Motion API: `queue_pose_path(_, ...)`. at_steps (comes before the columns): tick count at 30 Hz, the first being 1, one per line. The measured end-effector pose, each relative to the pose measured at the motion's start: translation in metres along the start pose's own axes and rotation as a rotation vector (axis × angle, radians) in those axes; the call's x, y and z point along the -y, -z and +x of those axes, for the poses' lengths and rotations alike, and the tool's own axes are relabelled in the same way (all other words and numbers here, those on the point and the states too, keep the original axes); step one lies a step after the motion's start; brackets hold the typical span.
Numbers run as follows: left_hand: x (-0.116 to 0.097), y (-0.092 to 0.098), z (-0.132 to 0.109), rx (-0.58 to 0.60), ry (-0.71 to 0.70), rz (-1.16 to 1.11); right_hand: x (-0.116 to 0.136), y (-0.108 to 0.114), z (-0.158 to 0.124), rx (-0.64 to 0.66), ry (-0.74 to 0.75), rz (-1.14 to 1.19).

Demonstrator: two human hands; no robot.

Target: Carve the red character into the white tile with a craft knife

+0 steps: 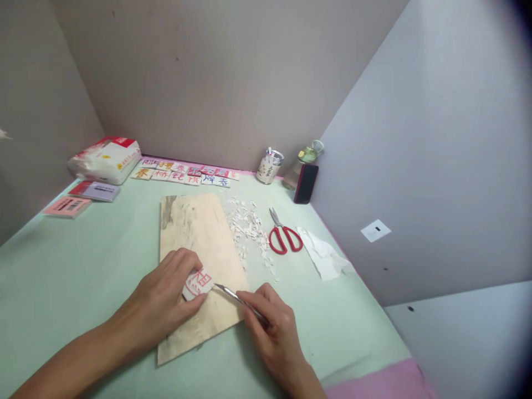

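My left hand (170,291) is closed on a white block (198,284) with a red character drawn on its face, held over the wooden board (199,227). Between thumb and fingers, my right hand (274,327) grips a slim silver craft knife (229,292). The knife's tip points left and meets the block's right edge, or lies very close to it. Small white shavings (249,227) are scattered beside the board's right edge.
Red-handled scissors (285,238) and a crumpled white tissue (326,255) lie to the right. Behind stand a can (270,166), a glass bottle (293,172) and a phone (306,184). Character tiles (187,173), a tissue pack (110,159) and two pads (68,206) sit at the back left.
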State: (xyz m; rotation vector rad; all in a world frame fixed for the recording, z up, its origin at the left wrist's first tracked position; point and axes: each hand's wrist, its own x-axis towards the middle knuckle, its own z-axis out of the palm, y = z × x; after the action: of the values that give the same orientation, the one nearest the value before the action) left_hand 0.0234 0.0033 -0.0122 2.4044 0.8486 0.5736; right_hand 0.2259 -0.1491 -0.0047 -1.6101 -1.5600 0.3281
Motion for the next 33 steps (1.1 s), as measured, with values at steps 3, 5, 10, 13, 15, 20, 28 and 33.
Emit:
queue_pose_path(3, -0.001, -0.001, 0.0, -0.012, 0.0, 0.006, 0.002, -0.004, -0.003, 0.01, 0.049, -0.053)
queue_pose_path(5, -0.002, -0.001, 0.0, -0.017, 0.0, 0.01, 0.003, -0.006, -0.004, 0.005, 0.09, -0.11)
queue_pose_path(10, -0.002, -0.002, 0.001, -0.026, -0.003, 0.019, 0.004, -0.011, -0.005, -0.019, 0.145, -0.218)
queue_pose_path(13, -0.002, -0.002, 0.0, -0.03, -0.009, 0.024, 0.006, -0.015, -0.007, -0.077, 0.177, -0.285)
queue_pose_path(15, -0.002, -0.002, 0.0, -0.03, -0.017, 0.026, 0.008, -0.019, -0.009, -0.101, 0.166, -0.302)
queue_pose_path(20, -0.002, -0.003, 0.0, -0.033, -0.035, 0.028, 0.012, -0.026, -0.011, -0.134, 0.108, -0.316)
queue_pose_path(28, -0.001, -0.003, 0.0, -0.038, -0.043, 0.04, 0.016, -0.031, -0.012, -0.16, 0.075, -0.356)
queue_pose_path(33, -0.001, -0.002, 0.001, -0.048, -0.049, 0.036, 0.015, -0.032, -0.011, -0.16, 0.052, -0.369)
